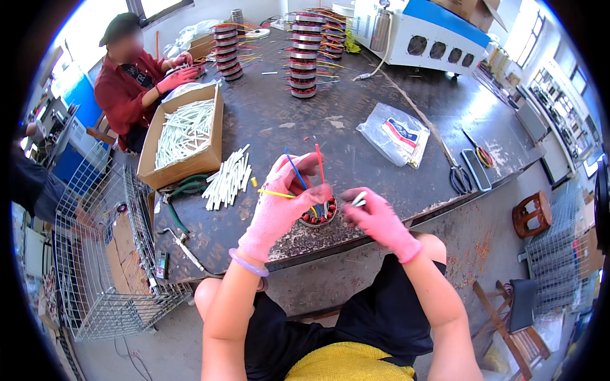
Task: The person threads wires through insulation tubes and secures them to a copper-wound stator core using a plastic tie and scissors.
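Observation:
A small round motor stator (318, 221) with red windings sits near the table's front edge. A blue wire (294, 165), a red wire (318, 159) and a yellow wire (274, 193) rise from it. My left hand (274, 206), in a pink glove, is closed over the stator, thumb and fingers pinching at the wires around the red one. To its right, my right hand (380, 221), also pink-gloved, holds white sleeve tubes (359, 199) between its fingers, apart from the stator. Its fingertips are slightly blurred.
Loose white tubes (227, 178) lie left of my hands, beside a cardboard box (217, 130) full of them. Stacked stators (303, 63) stand farther back. A plastic bag (391, 133), scissors (459, 178) and a phone (476, 170) lie right. A co-worker (130, 86) sits far left.

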### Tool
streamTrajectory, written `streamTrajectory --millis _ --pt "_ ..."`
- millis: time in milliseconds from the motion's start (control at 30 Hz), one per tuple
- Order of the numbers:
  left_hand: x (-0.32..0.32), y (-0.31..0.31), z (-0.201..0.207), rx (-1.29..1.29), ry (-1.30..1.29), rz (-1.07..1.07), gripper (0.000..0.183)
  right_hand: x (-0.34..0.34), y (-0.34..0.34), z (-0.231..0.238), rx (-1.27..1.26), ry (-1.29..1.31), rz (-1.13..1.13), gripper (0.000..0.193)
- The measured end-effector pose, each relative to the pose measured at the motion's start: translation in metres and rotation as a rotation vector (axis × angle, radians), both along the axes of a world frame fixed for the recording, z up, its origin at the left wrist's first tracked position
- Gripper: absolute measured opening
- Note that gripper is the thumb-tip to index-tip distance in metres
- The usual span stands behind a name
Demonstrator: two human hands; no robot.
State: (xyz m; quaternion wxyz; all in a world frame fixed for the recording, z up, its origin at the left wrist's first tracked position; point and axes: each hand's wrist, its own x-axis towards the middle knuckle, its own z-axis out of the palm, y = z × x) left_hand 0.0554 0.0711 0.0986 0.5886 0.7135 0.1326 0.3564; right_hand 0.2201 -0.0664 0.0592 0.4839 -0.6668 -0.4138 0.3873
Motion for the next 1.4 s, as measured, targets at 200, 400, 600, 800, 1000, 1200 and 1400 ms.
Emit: streamTrajectory --millis 200,400,600,800,1000,1200,1400 --pt "-0.021 0.006 0.002 0.152 0.211 -0.035 0.024 -0.013 -0.022 0.050 0.166 0.345 0.024 0.033" --pt "-0.018 0.001 -0.003 0.383 0.097 0.050 0.015 -0.029 -0.017 0.117 0.305 0.212 0.052 0.029" --pt "-0.022 -0.005 0.000 0.465 0.086 0.123 0.007 -0.051 0.003 0.153 0.459 -0.101 -0.092 0.016" --pt "-0.021 -0.003 -0.005 0.534 0.088 0.116 0.002 -0.057 0.016 0.153 0.586 -0.486 -0.126 0.015" --pt "-0.022 -0.004 -0.006 0.548 0.046 0.127 0.007 -0.060 0.022 0.155 0.604 -0.710 -0.116 0.016" --pt "-0.022 -0.003 -0.008 0.601 0.005 0.129 0.010 -0.062 0.023 0.151 0.601 -0.823 -0.062 0.019" --pt "-0.023 -0.003 -0.008 0.765 -0.075 0.167 0.012 -0.056 0.028 0.139 0.394 -0.802 0.069 0.016"
